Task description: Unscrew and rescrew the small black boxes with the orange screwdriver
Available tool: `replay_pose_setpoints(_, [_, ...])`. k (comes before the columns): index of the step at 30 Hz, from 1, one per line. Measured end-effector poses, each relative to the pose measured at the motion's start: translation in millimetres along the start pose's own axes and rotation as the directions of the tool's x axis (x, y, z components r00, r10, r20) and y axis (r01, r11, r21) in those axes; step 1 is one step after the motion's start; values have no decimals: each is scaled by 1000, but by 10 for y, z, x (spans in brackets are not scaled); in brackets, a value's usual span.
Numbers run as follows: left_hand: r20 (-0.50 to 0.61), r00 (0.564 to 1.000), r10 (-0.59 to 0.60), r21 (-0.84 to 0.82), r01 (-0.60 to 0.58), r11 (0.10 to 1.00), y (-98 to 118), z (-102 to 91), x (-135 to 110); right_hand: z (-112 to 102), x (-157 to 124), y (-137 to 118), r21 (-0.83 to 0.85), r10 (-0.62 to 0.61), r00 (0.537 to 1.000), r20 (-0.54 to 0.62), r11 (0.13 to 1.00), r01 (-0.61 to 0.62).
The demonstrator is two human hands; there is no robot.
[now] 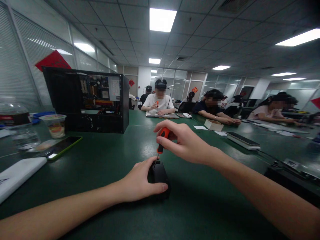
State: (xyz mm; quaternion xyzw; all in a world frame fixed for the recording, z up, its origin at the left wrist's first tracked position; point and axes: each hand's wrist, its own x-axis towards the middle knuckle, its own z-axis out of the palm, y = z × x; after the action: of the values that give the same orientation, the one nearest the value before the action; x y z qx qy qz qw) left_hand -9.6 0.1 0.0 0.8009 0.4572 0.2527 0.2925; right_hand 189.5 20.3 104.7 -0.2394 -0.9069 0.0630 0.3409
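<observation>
My left hand [140, 180] wraps round a small black box-shaped device [159, 176] that rests on the green table [105, 160], thumb along its near side. My right hand [181, 141] pinches the orange-and-black handle of a screwdriver [162, 140] held upright, its thin shaft pointing down onto the top of the black device. Both forearms reach in from the bottom of the view.
An open black computer case [87, 100] stands at the back left. A phone in a green case [62, 147], a yoghurt cup [55, 125], a water bottle [13, 123] and a white pad [17, 173] lie left. Several people sit at the far side; a power strip [243, 140] lies right.
</observation>
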Motion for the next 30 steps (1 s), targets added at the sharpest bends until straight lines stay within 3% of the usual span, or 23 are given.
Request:
replay_pose_setpoints(13, [1, 999, 42, 6, -42, 999, -3, 8, 6, -11, 0, -11, 11, -12, 1000, 3, 1000, 12])
replay_pose_setpoints(25, [2, 998, 62, 11, -62, 998, 14, 1, 9, -47, 15, 22, -91, -66, 998, 16, 994, 67])
replay_pose_setpoints(30, [-13, 997, 72, 24, -71, 997, 5, 12, 13, -177, 78, -100, -40, -11, 985, 174, 999, 18])
